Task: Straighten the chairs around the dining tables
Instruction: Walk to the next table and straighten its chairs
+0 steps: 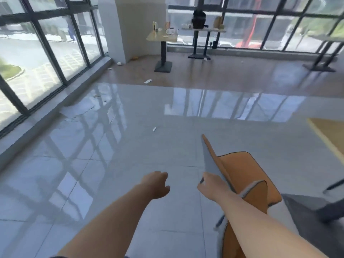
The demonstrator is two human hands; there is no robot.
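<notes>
Orange chair [240, 170]: one unit with an orange seat and a grey-backed shell, standing on the glossy tiled floor [130, 146] at lower right of the view, with its backrest towards the person.

Right hand [210, 187]: fingers curled over the near upper edge of the chair's backrest, gripping it.

Left hand [157, 184]: in the air just left of the chair and not touching it. The fingers are loosely curled and hold nothing.

Wood-topped table [329, 135]: only a corner shows, right of the chair and apart from it.

Small pedestal table [162, 37]: well beyond the chair, near a white pillar [130, 25]. It carries bottles and packets whose labels are too blurred to read.

Second far table [203, 30]: just right of the small one, with a black bag [198, 19] on it. No marking on the bag is legible.

Paper scrap [154, 129]: on the floor beyond the chair, to its left.
</notes>
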